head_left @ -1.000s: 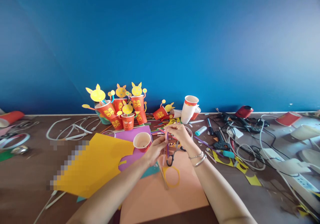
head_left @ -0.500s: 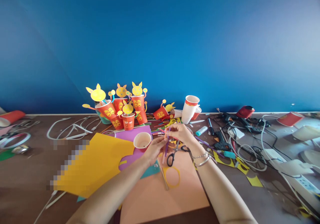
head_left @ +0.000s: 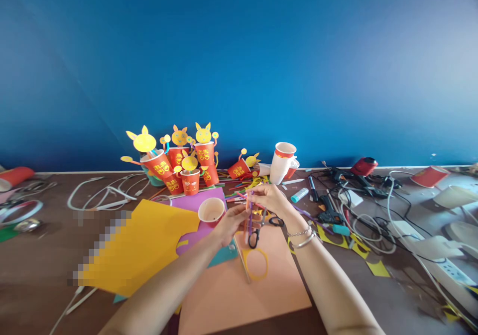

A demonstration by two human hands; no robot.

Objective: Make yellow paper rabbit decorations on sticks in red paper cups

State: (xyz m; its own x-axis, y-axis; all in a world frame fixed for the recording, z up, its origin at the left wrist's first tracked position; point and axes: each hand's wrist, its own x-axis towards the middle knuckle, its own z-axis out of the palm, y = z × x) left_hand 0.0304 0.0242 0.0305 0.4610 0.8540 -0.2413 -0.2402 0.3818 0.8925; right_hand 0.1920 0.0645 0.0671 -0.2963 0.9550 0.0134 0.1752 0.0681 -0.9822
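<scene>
My left hand (head_left: 234,220) is closed around a small bunch of thin straws held upright over the peach paper (head_left: 276,270). At the top of the bunch, the fingers of my right hand (head_left: 271,198) pinch the ends. One straw is purple (head_left: 251,220) and another is orange-pink (head_left: 246,231); how many there are I cannot tell. Black-handled scissors (head_left: 254,238) lie open just behind and below my hands, partly hidden. A paper cup (head_left: 211,210) stands left of my left hand. A yellow paper ring (head_left: 256,264) lies on the peach sheet.
Red cups with yellow animal faces (head_left: 190,180) stand at the back left. A tall stack of white cups (head_left: 282,168) is at the back. Yellow paper (head_left: 142,245) lies left. Glue guns (head_left: 328,210), cables and a power strip (head_left: 444,270) crowd the right.
The straws now stand more upright and closer together between my hands. Both hands stay near the same spot, and the view has shifted slightly.
</scene>
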